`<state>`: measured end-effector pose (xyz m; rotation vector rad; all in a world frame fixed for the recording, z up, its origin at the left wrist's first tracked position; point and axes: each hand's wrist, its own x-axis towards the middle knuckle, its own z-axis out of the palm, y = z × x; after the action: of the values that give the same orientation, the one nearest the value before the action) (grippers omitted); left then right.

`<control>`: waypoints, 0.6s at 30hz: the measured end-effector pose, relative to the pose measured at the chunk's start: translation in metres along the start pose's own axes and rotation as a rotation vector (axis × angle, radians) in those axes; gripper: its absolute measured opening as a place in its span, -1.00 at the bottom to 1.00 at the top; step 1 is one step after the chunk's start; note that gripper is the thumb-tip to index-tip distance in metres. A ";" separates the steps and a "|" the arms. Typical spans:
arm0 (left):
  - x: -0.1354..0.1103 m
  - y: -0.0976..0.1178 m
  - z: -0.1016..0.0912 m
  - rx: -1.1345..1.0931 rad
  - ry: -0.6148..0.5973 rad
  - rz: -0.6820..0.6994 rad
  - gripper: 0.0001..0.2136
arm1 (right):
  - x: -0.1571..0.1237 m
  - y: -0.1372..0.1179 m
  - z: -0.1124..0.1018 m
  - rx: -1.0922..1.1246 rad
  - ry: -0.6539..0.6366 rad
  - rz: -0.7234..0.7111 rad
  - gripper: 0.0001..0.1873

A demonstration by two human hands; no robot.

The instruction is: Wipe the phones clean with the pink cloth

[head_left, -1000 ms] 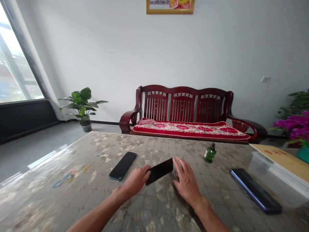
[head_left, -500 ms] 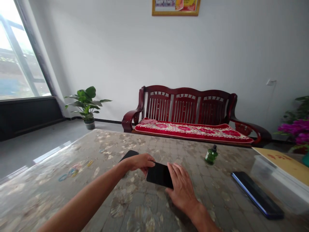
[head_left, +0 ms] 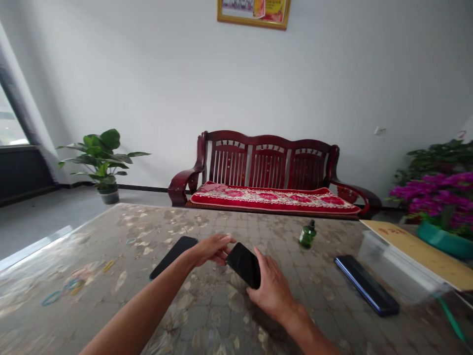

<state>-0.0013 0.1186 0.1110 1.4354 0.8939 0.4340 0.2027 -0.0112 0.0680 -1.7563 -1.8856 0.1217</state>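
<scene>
A black phone (head_left: 244,264) is lifted a little above the patterned table (head_left: 207,315), screen toward me. My right hand (head_left: 271,291) wraps its lower right side. My left hand (head_left: 212,248) pinches its upper left corner with the fingertips. Just left of my left hand a second dark phone (head_left: 173,256) lies flat on the table. A third phone with a blue edge (head_left: 366,284) lies flat at the right. A small green bottle (head_left: 307,234) stands upright beyond it.
Coloured rubber bands (head_left: 62,291) are scattered on the table's left part. A clear plastic box (head_left: 401,268) with a yellow board on top sits at the right edge, beside purple flowers (head_left: 436,195). Behind the table stand a red wooden bench (head_left: 268,180) and a potted plant (head_left: 99,162).
The phone between my hands has been turned from lying crosswise to a steeper tilt, and my right hand has taken hold of it. The view has swung to the right.
</scene>
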 end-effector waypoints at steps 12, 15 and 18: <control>-0.003 -0.096 0.034 0.354 0.359 0.173 -0.60 | -0.016 0.113 -0.076 -0.250 0.096 0.419 -0.15; -0.007 -0.097 0.033 0.413 0.329 0.205 -0.63 | -0.024 0.149 -0.109 -0.403 0.086 0.587 -0.13; -0.007 -0.094 0.033 0.430 0.301 0.209 -0.64 | -0.029 0.182 -0.136 -0.465 0.041 0.732 -0.11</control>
<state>-0.0046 0.0791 0.0190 1.9008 1.1294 0.6542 0.4267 -0.0540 0.0953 -2.6744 -1.2101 -0.0934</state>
